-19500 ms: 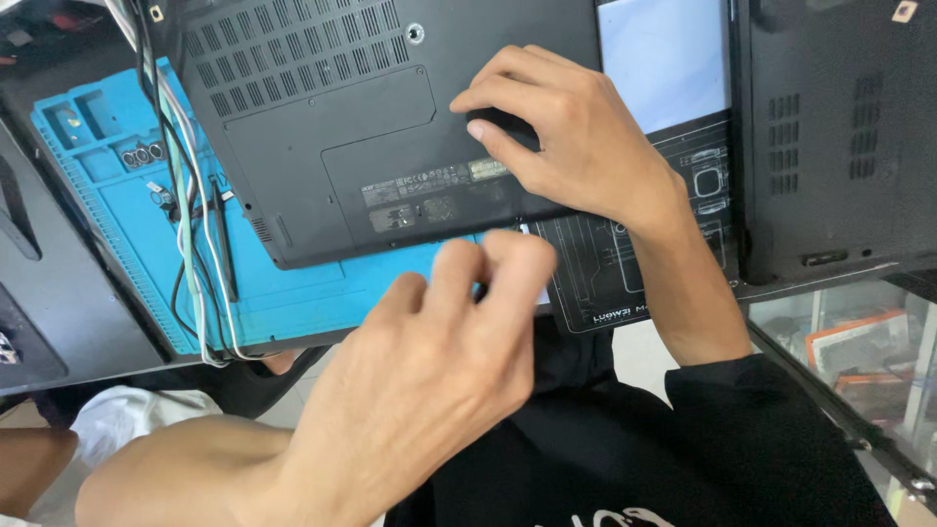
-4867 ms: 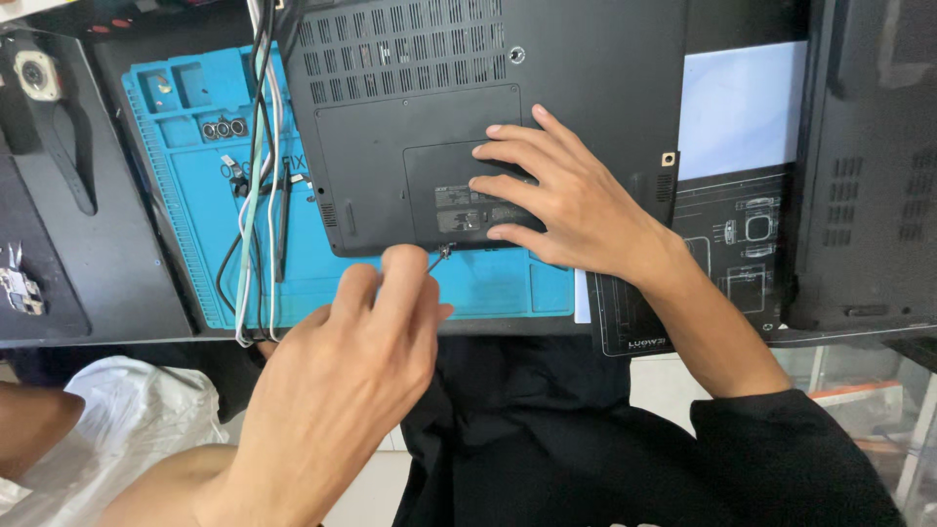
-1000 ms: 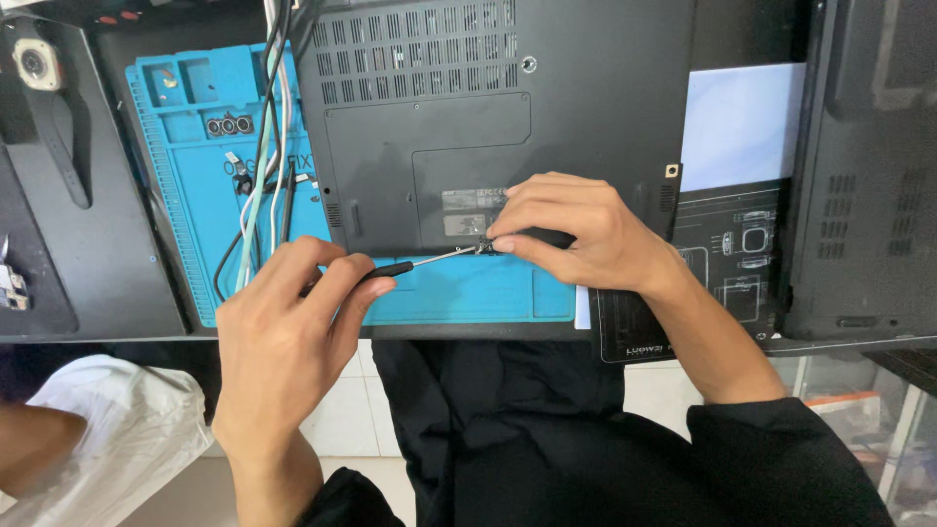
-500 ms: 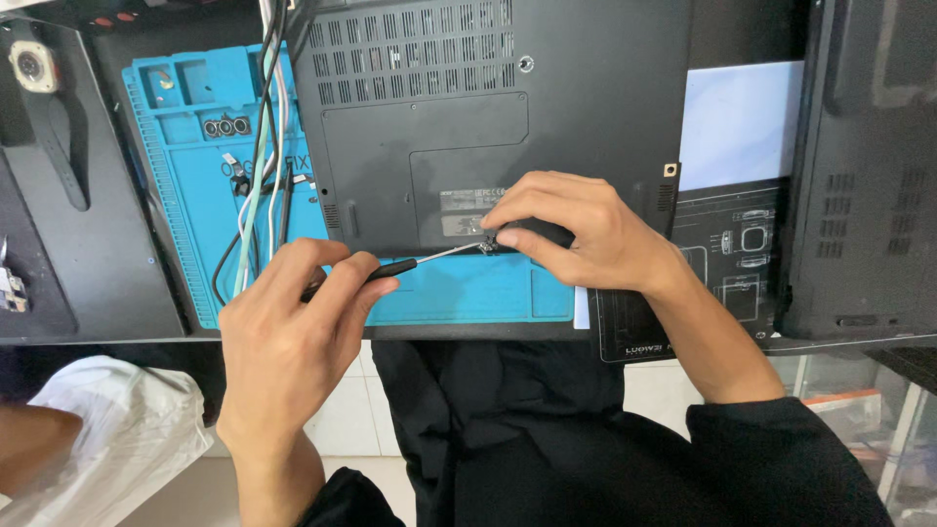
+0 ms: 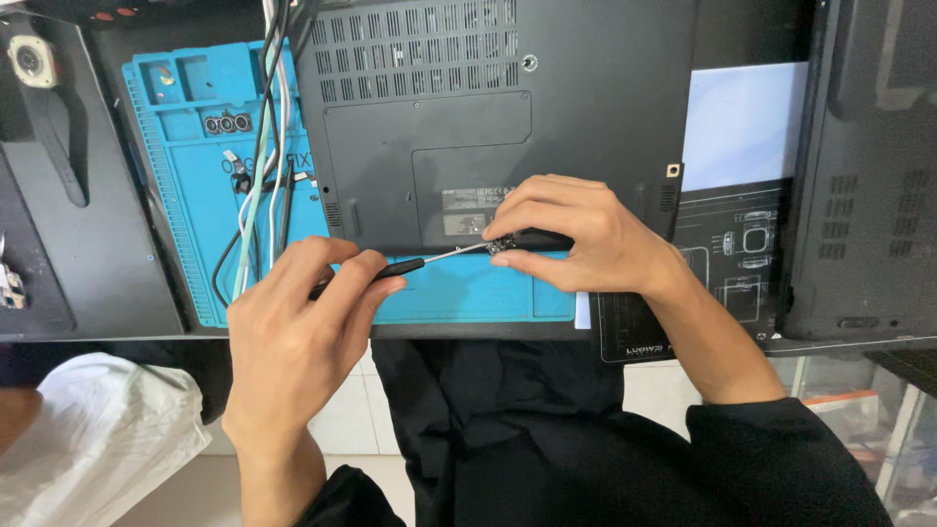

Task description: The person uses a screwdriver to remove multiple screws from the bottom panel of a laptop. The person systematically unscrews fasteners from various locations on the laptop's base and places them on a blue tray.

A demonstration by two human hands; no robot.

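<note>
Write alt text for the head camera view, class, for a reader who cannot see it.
A left hand holds a thin black-handled screwdriver, its tip at the near edge of an upturned black laptop, where the right hand pinches a small part. The laptop lies on a blue work mat with a bundle of cables draped across.

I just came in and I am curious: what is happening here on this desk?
A person works on an upturned black laptop lying on a blue mat. The left hand holds a thin screwdriver with its tip at the laptop's near edge. The right hand pinches a small part there.
</note>
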